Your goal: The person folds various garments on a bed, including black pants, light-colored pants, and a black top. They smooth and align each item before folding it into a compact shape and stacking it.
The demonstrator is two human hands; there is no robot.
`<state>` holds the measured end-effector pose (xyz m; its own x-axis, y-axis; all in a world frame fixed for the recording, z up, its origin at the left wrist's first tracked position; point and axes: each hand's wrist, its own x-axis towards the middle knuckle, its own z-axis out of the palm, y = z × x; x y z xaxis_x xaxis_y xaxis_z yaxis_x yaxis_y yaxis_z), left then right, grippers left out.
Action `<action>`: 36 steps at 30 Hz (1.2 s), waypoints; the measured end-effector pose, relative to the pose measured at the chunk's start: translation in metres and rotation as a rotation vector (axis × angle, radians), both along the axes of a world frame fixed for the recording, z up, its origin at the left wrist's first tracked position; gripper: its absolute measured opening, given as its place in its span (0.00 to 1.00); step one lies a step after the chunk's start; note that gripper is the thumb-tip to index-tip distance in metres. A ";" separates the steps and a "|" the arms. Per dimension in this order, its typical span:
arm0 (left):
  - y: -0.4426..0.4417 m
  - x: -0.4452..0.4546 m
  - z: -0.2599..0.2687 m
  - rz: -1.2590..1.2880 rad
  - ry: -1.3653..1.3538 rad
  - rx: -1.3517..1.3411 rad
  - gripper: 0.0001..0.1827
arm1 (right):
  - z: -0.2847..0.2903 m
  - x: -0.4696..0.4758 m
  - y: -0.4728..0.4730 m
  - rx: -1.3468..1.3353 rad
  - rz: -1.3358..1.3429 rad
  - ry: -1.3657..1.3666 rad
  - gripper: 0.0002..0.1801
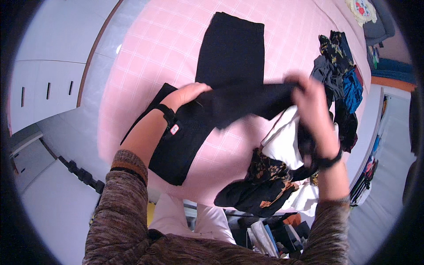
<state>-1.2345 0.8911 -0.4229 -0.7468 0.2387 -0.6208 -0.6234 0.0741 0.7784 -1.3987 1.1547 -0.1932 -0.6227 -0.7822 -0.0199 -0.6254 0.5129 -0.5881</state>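
A black garment (180, 132), its kind not certain, lies partly spread on the pink checked bed cover (228, 152). My left hand (190, 94) rests on its upper edge, fingers partly hidden, so its grip cannot be told. Raised at the right, my right hand (308, 96) is blurred and holds the end of a black cloth part (258, 97) that stretches between both hands. Beyond it lies a flat, folded black garment (233, 49). Dark straps circle both wrists, and a small tag bearing writing shows near the left one.
Crumpled clothes, among them a white piece (285, 142), a dark patterned one (265, 185) and a blue one (352, 89), lie along the right side of the bed. White drawers (48, 92) stand at the left. Below the near bed edge are stored items (265, 235).
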 end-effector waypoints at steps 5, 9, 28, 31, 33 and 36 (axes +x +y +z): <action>-0.014 -0.018 -0.014 0.733 -0.090 0.670 0.42 | -0.082 -0.145 -0.109 0.270 -0.196 0.400 0.21; -0.012 -0.018 -0.016 0.848 -0.011 0.749 0.35 | -0.164 -0.133 -0.107 0.319 -0.324 0.122 0.34; -0.004 -0.046 -0.033 0.711 -0.009 -0.332 0.24 | -0.193 -0.047 0.002 0.095 -0.683 -1.249 0.39; 0.027 -0.010 -0.007 1.052 0.141 -0.407 0.17 | -0.189 -0.038 0.000 -0.087 -0.695 -1.413 0.28; 0.073 0.015 0.015 1.450 0.080 -0.049 0.12 | -0.181 -0.031 -0.002 -0.169 -0.754 -1.453 0.22; 0.113 0.022 0.040 1.541 -0.098 0.444 0.13 | -0.158 -0.014 -0.005 -0.328 -0.793 -1.542 0.20</action>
